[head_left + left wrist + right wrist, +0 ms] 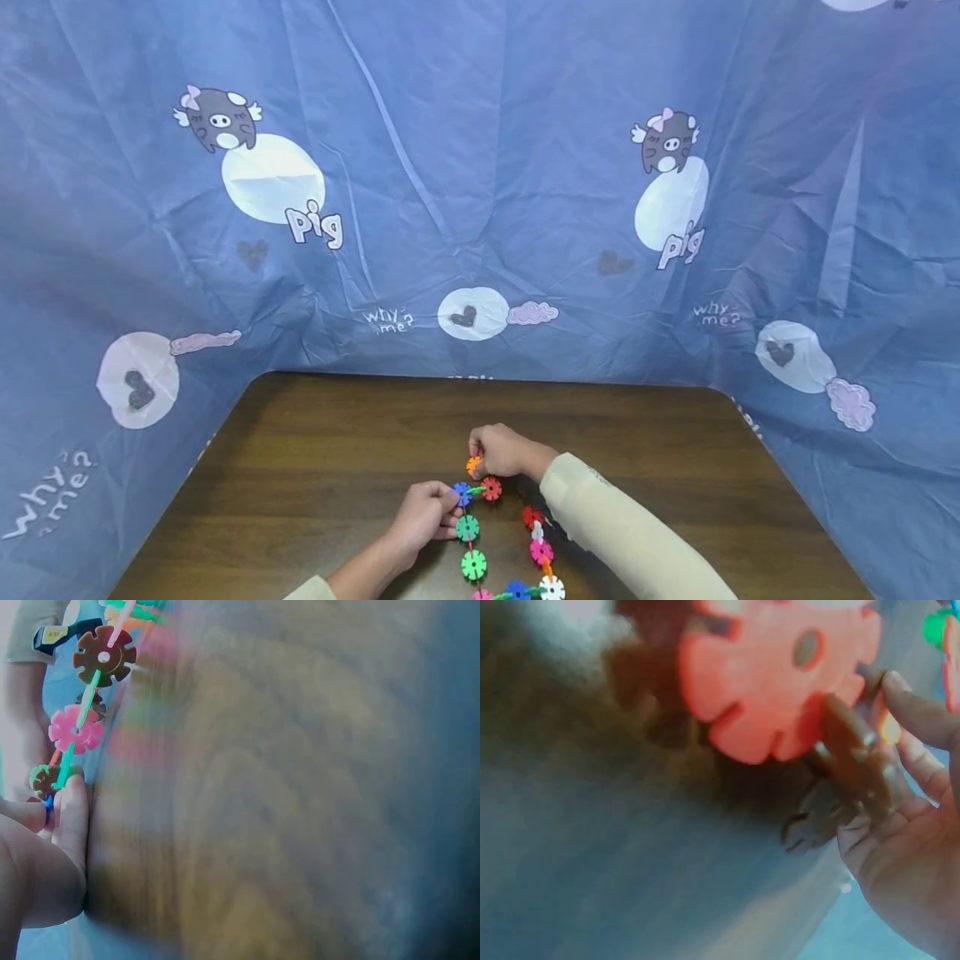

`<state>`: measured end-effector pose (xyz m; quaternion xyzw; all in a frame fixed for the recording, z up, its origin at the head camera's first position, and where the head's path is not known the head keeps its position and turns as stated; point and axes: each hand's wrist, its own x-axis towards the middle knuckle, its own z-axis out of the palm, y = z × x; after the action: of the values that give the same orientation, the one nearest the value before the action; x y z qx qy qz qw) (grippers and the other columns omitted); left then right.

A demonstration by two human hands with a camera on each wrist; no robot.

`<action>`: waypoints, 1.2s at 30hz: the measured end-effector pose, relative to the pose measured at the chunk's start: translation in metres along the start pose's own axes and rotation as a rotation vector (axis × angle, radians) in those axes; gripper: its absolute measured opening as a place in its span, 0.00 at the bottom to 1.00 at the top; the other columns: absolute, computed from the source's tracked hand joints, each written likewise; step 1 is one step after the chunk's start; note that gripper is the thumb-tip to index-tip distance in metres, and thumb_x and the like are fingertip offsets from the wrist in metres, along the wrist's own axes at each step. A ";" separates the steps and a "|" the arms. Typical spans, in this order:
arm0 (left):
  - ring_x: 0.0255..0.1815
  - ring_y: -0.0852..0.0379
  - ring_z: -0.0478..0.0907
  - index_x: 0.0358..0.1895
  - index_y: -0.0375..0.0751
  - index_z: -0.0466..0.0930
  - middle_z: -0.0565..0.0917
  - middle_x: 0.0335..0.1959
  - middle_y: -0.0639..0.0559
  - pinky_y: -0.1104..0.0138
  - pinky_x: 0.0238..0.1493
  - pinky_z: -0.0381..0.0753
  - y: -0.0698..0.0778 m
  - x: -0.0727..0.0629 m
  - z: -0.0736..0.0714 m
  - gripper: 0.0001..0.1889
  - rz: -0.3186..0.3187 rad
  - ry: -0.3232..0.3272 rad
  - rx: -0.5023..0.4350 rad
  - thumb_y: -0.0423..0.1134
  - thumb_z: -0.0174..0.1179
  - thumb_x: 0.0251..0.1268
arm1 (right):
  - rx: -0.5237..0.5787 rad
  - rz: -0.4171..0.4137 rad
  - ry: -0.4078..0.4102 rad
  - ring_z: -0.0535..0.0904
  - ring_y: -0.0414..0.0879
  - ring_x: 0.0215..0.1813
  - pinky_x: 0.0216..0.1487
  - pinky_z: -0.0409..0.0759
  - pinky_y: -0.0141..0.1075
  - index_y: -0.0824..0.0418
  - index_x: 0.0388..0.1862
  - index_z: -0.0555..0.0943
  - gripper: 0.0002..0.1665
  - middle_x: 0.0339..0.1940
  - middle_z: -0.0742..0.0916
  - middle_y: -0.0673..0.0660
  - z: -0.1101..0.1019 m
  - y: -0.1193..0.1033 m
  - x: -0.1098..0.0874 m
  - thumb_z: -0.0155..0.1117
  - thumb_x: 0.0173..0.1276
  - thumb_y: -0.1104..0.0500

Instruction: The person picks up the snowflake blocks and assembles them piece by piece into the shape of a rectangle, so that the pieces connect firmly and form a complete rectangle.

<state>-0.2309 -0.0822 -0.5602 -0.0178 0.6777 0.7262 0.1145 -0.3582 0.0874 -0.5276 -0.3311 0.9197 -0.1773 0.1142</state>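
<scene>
In the head view my left hand (425, 518) pinches a blue notched plastic disc (462, 494) at the upper left corner of a chain of linked discs. A green disc on edge joins it to a red disc (491, 488) on its right. Just above, my right hand (506, 451) pinches an orange disc (474, 465) between thumb and fingers. Below the blue disc hang green discs (467, 527). In the left wrist view a pink disc (75, 729) stands beyond my left fingers. A large red disc (780, 682) fills the front of the right wrist view.
The chain continues along the near side through a blue disc (517, 591) and a white disc (552, 588), then up the right through a pink disc (542, 552) to a dark red disc (532, 517) by my right sleeve. Blue printed cloth (480, 167) surrounds the brown table (337, 433).
</scene>
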 end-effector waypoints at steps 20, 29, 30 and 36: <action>0.22 0.61 0.78 0.36 0.28 0.75 0.81 0.27 0.45 0.67 0.27 0.86 0.004 0.000 0.000 0.06 -0.005 0.008 0.017 0.28 0.53 0.73 | 0.355 0.025 0.217 0.74 0.38 0.26 0.28 0.75 0.32 0.56 0.29 0.87 0.05 0.25 0.85 0.43 -0.008 0.029 -0.081 0.75 0.61 0.65; 0.22 0.60 0.78 0.37 0.27 0.75 0.82 0.28 0.45 0.66 0.28 0.87 0.002 -0.001 0.000 0.07 -0.009 0.008 0.016 0.28 0.52 0.73 | 0.290 -0.008 0.263 0.72 0.35 0.24 0.27 0.75 0.31 0.54 0.27 0.87 0.07 0.23 0.84 0.40 0.004 0.027 -0.091 0.77 0.59 0.64; 0.22 0.60 0.78 0.37 0.27 0.75 0.82 0.28 0.45 0.66 0.28 0.86 0.002 -0.001 0.000 0.07 -0.009 0.006 0.017 0.28 0.52 0.73 | 0.276 -0.016 0.272 0.72 0.34 0.24 0.27 0.74 0.31 0.53 0.26 0.87 0.08 0.22 0.84 0.39 0.005 0.027 -0.090 0.78 0.59 0.63; 0.22 0.60 0.79 0.36 0.28 0.75 0.81 0.27 0.46 0.67 0.26 0.85 0.002 0.000 0.000 0.06 0.004 -0.004 0.011 0.28 0.52 0.72 | 0.228 -0.040 0.290 0.73 0.32 0.26 0.30 0.75 0.29 0.50 0.25 0.86 0.09 0.23 0.84 0.36 0.010 0.024 -0.088 0.78 0.59 0.62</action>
<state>-0.2311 -0.0828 -0.5578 -0.0146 0.6815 0.7227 0.1144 -0.3026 0.1591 -0.5384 -0.3054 0.8937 -0.3285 0.0138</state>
